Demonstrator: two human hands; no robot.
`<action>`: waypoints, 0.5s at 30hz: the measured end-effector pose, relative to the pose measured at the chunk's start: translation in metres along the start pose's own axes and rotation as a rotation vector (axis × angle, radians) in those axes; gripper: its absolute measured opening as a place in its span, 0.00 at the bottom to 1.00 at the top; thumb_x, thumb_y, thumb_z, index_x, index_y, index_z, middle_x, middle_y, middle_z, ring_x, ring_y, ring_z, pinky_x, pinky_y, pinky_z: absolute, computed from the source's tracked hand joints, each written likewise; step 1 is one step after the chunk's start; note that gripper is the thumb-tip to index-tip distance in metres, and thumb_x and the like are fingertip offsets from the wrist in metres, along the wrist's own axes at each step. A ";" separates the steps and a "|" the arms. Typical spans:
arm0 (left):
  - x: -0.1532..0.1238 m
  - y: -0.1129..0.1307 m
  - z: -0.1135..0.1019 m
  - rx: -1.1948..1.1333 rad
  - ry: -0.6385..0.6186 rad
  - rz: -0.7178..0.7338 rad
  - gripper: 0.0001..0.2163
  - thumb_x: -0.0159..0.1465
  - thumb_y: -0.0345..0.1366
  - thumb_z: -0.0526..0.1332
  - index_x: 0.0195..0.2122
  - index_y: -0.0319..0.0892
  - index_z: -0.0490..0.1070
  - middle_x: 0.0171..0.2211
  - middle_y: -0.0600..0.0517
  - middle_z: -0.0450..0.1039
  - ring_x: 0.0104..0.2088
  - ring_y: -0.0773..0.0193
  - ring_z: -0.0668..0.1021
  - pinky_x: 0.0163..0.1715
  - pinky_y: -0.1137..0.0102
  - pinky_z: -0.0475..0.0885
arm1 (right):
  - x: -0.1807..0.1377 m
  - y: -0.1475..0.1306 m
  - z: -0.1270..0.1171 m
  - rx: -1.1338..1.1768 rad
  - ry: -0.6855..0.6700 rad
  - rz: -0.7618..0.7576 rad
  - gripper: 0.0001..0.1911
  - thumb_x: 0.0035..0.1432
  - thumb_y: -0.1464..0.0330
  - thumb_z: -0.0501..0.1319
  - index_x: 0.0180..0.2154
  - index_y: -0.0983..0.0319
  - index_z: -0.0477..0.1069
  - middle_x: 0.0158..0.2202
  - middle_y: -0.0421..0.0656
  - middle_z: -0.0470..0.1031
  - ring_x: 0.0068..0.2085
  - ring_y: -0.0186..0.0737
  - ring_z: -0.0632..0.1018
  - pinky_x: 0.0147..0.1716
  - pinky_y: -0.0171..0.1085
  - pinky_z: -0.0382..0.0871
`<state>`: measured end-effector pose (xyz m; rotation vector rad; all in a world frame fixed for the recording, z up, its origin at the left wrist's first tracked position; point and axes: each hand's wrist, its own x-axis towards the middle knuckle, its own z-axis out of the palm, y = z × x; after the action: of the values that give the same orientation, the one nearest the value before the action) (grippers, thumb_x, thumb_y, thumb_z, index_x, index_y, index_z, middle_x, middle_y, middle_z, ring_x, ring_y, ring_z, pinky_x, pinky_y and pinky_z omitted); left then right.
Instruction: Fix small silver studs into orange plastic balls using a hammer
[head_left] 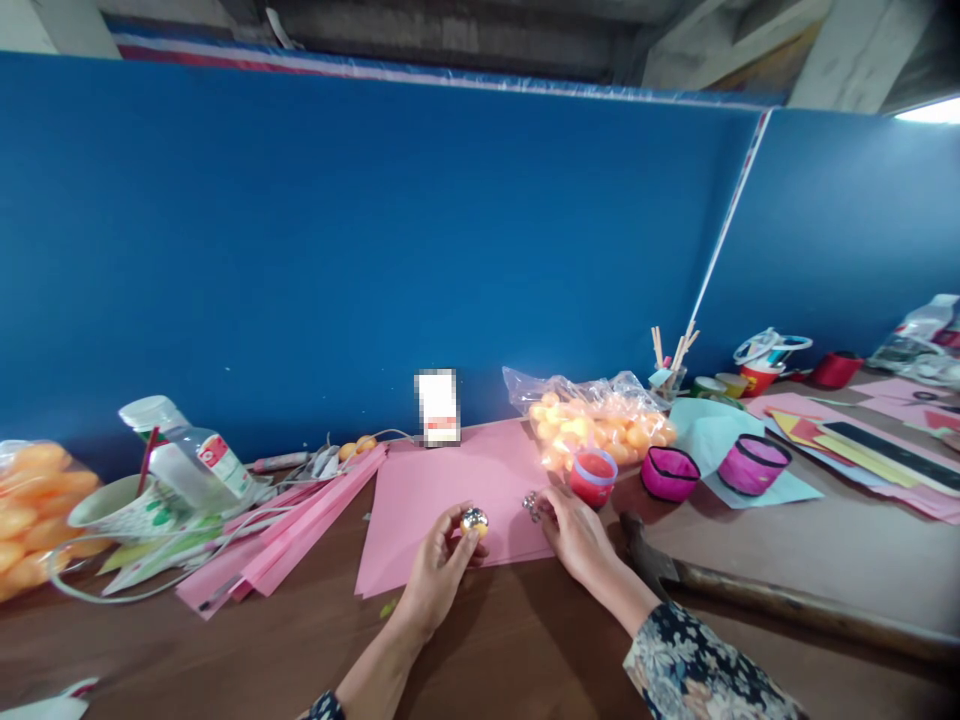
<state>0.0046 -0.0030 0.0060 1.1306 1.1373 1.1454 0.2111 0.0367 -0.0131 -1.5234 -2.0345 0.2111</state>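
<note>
Between the fingers and thumb of my left hand (441,565) is a small orange ball (475,523) with a shiny, silvery upper side. My right hand (574,530) is to its right, fingers pinched on a small silvery metal piece (531,506) with a lacy outline; its exact kind is too small to tell. Both hands are over the near part of the pink paper sheets (450,475), with a gap between them. A red cup (593,480) with a lilac rim stands just beyond my right hand.
Behind the cup lies a clear bag of orange balls (622,425); another bag (37,510) is far left. Magenta fabric cups (670,474) stand right. A wooden-handled hammer (787,590) lies beside my right forearm. Bottles (199,465) and folded pink strips (300,530) are left.
</note>
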 end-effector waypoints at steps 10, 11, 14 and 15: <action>-0.001 0.003 0.001 0.012 0.017 -0.003 0.27 0.52 0.49 0.61 0.48 0.39 0.61 0.32 0.50 0.71 0.28 0.66 0.75 0.25 0.73 0.70 | 0.000 0.001 -0.001 0.041 0.018 -0.024 0.10 0.50 0.76 0.52 0.32 0.61 0.69 0.31 0.41 0.70 0.32 0.36 0.73 0.33 0.32 0.63; -0.001 0.002 0.001 0.014 0.013 0.001 0.26 0.52 0.49 0.61 0.48 0.39 0.61 0.32 0.50 0.71 0.29 0.66 0.75 0.26 0.73 0.70 | 0.001 0.001 -0.001 0.052 0.021 -0.022 0.10 0.51 0.76 0.52 0.31 0.61 0.69 0.31 0.41 0.70 0.32 0.35 0.73 0.32 0.32 0.63; 0.000 0.001 0.000 0.007 0.005 0.014 0.26 0.52 0.49 0.61 0.48 0.39 0.61 0.33 0.50 0.72 0.28 0.66 0.75 0.29 0.72 0.70 | 0.001 0.001 0.000 0.077 0.030 -0.015 0.09 0.50 0.76 0.52 0.30 0.61 0.69 0.30 0.40 0.70 0.31 0.35 0.73 0.31 0.31 0.63; 0.000 0.001 0.000 0.005 0.007 0.013 0.26 0.52 0.49 0.61 0.48 0.39 0.61 0.33 0.50 0.72 0.28 0.67 0.75 0.30 0.72 0.71 | 0.001 0.001 0.000 0.079 0.032 -0.010 0.09 0.50 0.76 0.52 0.30 0.61 0.69 0.30 0.40 0.70 0.31 0.35 0.73 0.31 0.31 0.63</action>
<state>0.0046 -0.0029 0.0073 1.1403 1.1406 1.1574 0.2118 0.0382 -0.0130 -1.4597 -1.9849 0.2590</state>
